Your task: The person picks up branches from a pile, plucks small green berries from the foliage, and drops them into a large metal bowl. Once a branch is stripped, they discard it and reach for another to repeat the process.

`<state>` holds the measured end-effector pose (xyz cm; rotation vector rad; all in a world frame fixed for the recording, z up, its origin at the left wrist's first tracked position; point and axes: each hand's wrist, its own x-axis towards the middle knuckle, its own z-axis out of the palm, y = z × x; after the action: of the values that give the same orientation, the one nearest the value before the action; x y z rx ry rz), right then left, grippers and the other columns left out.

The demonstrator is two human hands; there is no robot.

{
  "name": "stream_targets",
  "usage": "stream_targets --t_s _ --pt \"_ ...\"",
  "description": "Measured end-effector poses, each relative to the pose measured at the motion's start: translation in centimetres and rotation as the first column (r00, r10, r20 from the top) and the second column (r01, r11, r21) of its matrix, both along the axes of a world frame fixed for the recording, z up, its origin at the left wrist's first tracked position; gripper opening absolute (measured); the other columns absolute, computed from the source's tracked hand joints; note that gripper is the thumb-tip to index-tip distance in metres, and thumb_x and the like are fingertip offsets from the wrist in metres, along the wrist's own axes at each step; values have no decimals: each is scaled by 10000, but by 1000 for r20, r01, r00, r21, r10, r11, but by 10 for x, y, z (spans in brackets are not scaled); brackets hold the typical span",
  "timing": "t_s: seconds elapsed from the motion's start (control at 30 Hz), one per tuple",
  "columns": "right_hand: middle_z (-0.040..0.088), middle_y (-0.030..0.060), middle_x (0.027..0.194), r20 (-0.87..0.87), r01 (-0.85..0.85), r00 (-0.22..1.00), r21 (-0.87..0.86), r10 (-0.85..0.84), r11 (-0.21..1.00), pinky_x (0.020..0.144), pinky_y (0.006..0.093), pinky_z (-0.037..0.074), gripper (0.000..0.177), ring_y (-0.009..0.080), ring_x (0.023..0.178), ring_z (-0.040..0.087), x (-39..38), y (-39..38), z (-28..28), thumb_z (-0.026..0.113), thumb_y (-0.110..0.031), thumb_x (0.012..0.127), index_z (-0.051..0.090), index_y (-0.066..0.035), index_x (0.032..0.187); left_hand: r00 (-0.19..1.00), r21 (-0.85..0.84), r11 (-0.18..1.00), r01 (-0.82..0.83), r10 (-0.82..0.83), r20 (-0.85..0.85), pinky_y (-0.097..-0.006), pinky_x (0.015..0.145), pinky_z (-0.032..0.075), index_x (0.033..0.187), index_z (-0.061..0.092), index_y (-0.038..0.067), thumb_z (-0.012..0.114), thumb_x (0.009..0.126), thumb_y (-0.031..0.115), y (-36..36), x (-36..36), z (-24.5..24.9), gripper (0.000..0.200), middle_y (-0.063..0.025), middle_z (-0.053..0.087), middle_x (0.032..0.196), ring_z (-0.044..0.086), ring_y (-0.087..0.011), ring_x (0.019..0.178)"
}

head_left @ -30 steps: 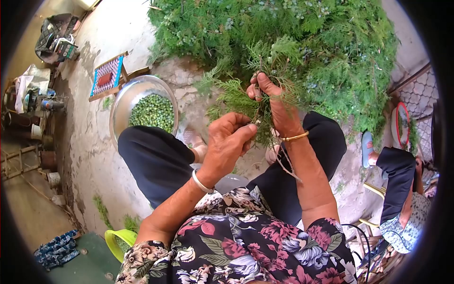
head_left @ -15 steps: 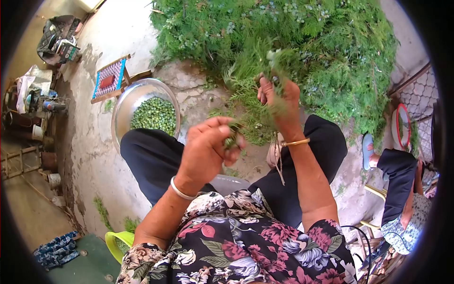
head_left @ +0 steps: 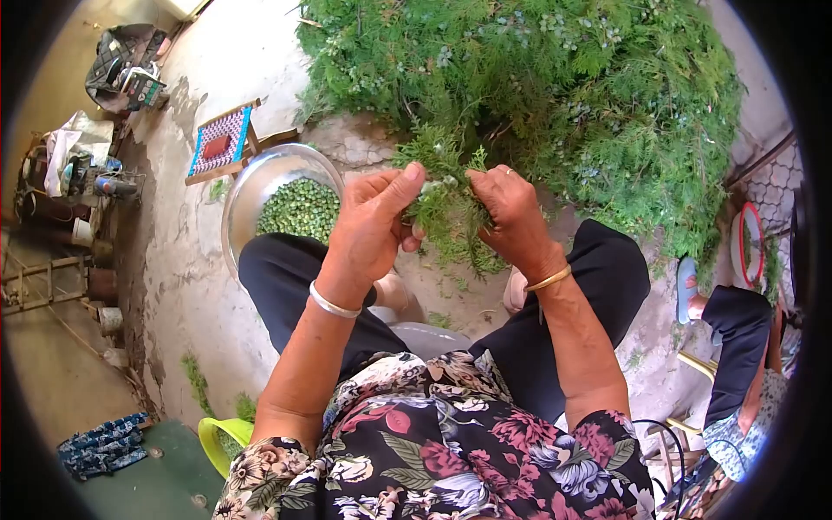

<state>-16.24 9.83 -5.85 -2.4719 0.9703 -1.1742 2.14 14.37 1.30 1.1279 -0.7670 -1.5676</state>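
I am holding both hands up in front of me, above my knees, forearms rising from my lap and angling in toward each other. My left hand (head_left: 368, 230) is turned with its back to me, thumb stretched toward the middle and fingers curled in narrow, pinching one side of a green sprig (head_left: 446, 212). My right hand (head_left: 511, 212) is facing it, fingers bent close and gripping the other side of the same sprig, so it is hanging in the air between the two hands, just in front of the big pile of green branches (head_left: 555, 87) on the ground.

Counting: two hands, one sprig, one silver bangle (head_left: 332, 305) on my left wrist, one gold bangle (head_left: 550, 279) on my right, one ring (head_left: 507, 172) on a right finger. One metal bowl (head_left: 251, 186) is sitting on the ground beside my left knee, holding many small green berries (head_left: 302, 208) — too many to count. One little woven stool (head_left: 221, 143) is standing just beyond the bowl. One other person (head_left: 741, 347) is sitting at the right edge.
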Motion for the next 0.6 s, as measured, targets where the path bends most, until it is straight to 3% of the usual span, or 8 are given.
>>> stream_targets --t_s 0.13,0.23,0.37,0.43,0.53,0.57,0.6 --pt "516 111 729 -112 -7 994 -46 2 999 635 394 451 443 301 741 532 2 3 -3 622 21 571 575 -9 1011 1000 129 992 9 -12 26 -223 347 336 740 569 21 619 869 228 1 -1 -10 249 -39 563 637 481 -84 451" --pt "513 103 719 -158 -21 987 -42 15 999 624 385 456 427 292 742 538 5 5 -1 617 25 584 577 -19 1007 990 72 996 58 -66 122 -234 365 363 652 536 42 707 787 172 -3 2 -23 254 -6 511 606 461 -76 443" --pt "515 98 719 -214 -31 977 -35 23 999 619 386 459 389 289 737 542 6 7 0 620 16 596 568 -33 979 994 60 998 33 -39 100 -251 368 371 634 544 39 699 768 103 -2 -4 -29 215 -6 512 596 455 -79 441" --pt "515 97 720 -225 -34 974 -17 29 999 619 386 460 372 289 736 543 7 8 0 621 13 598 562 -37 963 989 -4 990 -141 141 39 -251 362 364 651 565 26 684 776 89 1 -17 -24 184 -10 528 590 459 -81 438" --pt "520 96 726 -211 -67 975 6 67 998 618 387 460 358 289 737 545 8 10 0 621 13 597 556 -40 945 984 -155 985 -72 96 148 -229 352 343 722 591 16 662 801 86 1 -1 -43 127 -38 566 629 463 -75 439" --pt "523 96 732 -186 -96 978 13 97 995 619 388 459 360 289 739 546 9 10 0 619 17 593 555 -40 943 984 -155 985 -73 96 148 -229 352 343 722 591 16 662 801 86 1 3 -42 127 -38 566 629 463 -75 439" --pt "523 96 732 -185 -96 978 13 97 995 619 388 459 360 289 739 546 7 10 0 619 17 593 555 -40 943 970 -14 981 -193 193 149 -213 360 328 743 582 18 639 821 92 2 8 -38 121 -36 556 637 441 -65 456"
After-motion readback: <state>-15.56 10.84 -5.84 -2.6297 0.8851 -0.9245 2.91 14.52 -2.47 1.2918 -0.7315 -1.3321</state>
